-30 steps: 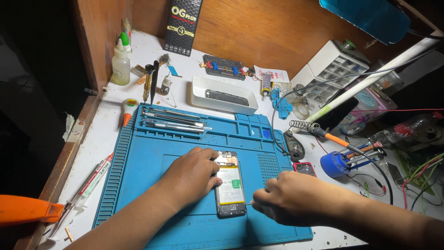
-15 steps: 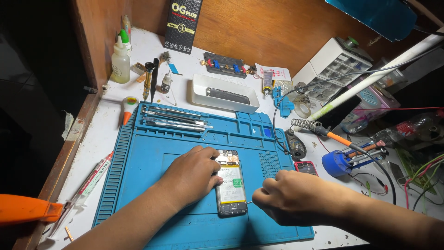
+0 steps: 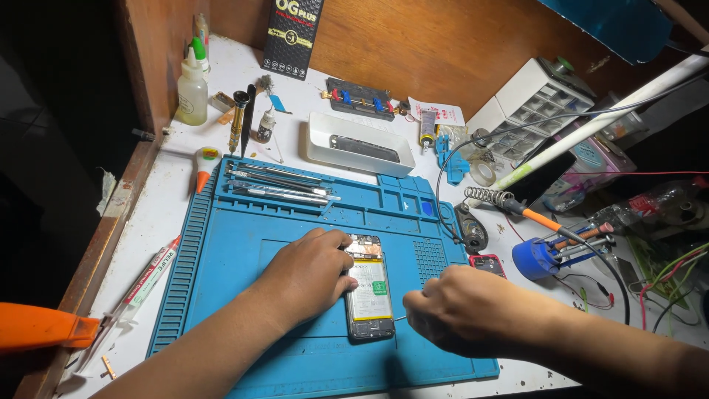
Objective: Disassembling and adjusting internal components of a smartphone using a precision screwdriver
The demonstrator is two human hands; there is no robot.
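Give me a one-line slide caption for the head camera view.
Left hand steadies an opened phone on a blue mat; right hand works its lower edge.

Bright light from upper right; left edge dark, picture sharp.

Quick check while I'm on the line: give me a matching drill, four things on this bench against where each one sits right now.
Things:
1. opened phone
2. white tray
3. squeeze bottle
4. tweezers

Places:
A. in the groove along the blue mat's far edge
B. far left corner, against the wooden wall
C. on the mat, between the left hand and the right hand
D. on the white benchtop just beyond the mat

Pairs: 1-C, 2-D, 3-B, 4-A
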